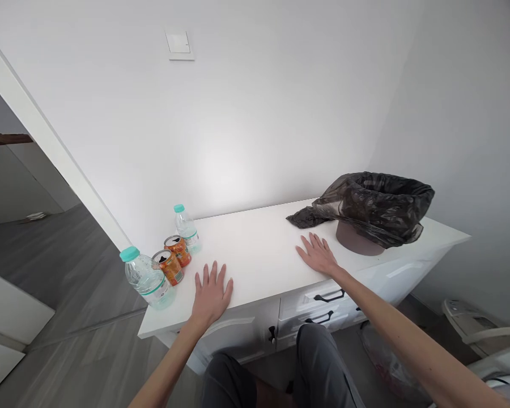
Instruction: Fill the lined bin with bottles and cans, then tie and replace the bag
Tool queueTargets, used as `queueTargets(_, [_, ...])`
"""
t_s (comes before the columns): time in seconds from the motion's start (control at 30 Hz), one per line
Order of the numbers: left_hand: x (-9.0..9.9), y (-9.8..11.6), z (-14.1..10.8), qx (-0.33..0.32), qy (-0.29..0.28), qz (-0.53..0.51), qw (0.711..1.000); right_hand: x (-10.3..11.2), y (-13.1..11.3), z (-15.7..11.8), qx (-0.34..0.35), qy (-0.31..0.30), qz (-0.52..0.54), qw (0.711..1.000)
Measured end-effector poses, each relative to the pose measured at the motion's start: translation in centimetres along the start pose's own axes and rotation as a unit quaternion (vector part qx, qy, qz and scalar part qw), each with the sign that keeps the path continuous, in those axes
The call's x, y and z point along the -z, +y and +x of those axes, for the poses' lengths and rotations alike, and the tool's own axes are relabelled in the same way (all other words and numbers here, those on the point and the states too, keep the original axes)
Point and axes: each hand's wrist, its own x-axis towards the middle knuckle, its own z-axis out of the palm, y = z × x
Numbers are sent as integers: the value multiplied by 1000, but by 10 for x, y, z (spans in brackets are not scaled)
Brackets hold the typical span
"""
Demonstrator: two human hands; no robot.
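Observation:
My left hand [211, 294] lies flat on the white cabinet top [249, 249], fingers spread and holding nothing. Close to its left are two opened orange drink cans, a nearer one [170, 267] and a farther one [178, 250]. A clear water bottle [148, 280] with a teal cap stands at the left edge, and a second capped bottle [187, 231] is behind the cans. My right hand [318, 255] also rests flat, fingers apart, with nothing in it. Just beyond and right of it stands a brown bin [357, 239] lined with a black plastic bag [374, 212], whose inside is hidden.
Drawers with black handles [329, 296] and a door knob [272, 334] face my knees. Behind the cabinet rises a white wall with a light switch [179, 44]. A doorway opens at the left. Low on the right are a clear plastic bag [386, 362] and a pale chair-like object [471, 326].

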Motion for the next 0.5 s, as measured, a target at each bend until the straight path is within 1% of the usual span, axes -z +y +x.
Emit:
queueTargets(0.13, [-2,0,1,2,-7,2,1000,3,-6,-27,15,-3,11,1000])
queueTargets(0.3, [0,1,4,12,-28,11,999,13,-11,-61,39,-6,20,999])
queueTargets(0.5, [4,2,5,15,-41,0,999,27,-18,-89,45,-6,17,999])
